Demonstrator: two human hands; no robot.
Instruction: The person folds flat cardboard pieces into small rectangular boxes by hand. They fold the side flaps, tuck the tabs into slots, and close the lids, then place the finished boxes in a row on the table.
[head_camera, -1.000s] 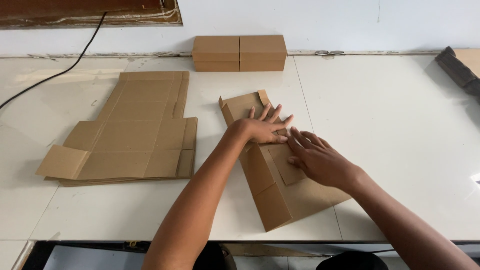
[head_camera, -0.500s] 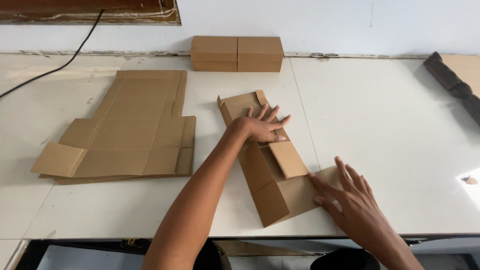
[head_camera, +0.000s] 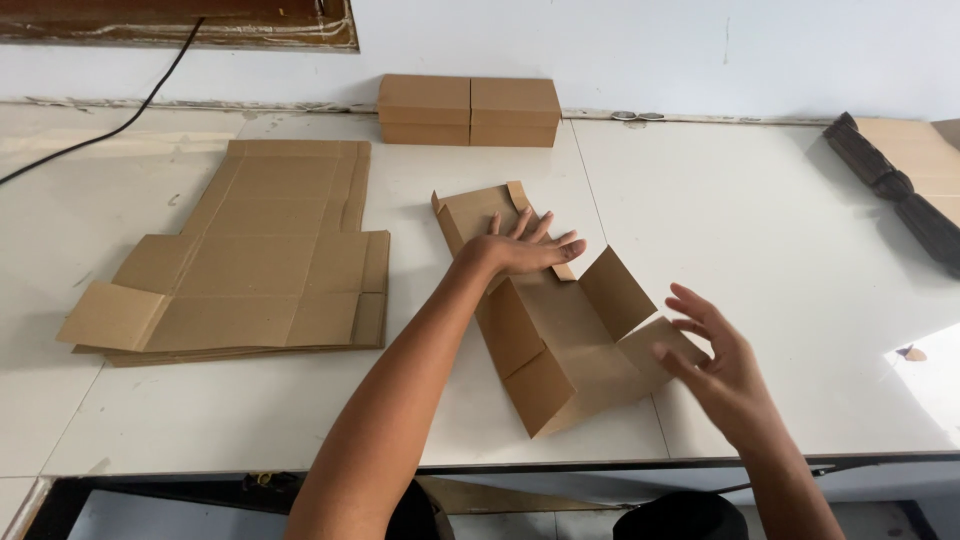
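**Inspector:** Item under hand?

**Assistant:** A brown, die-cut corrugated cardboard box blank (head_camera: 560, 335), lying near the front edge of the white table (head_camera: 760, 220), one side flap raised.

**Inspector:** Hands?

**Assistant:** The left hand (head_camera: 525, 250) presses flat on the blank's far half, fingers spread, grasping nothing. The right hand (head_camera: 715, 365) hovers at the near right flap, fingers loosely curled and released; contact cannot be confirmed.

**Inspector:** Surroundings?

**Assistant:** A stack of flat brown cardboard blanks (head_camera: 240, 260) lies to the left, well apart. Two closed brown cardboard boxes (head_camera: 468, 108) sit side by side against the white wall (head_camera: 620, 45). A black cable (head_camera: 120, 125) crosses the far left.
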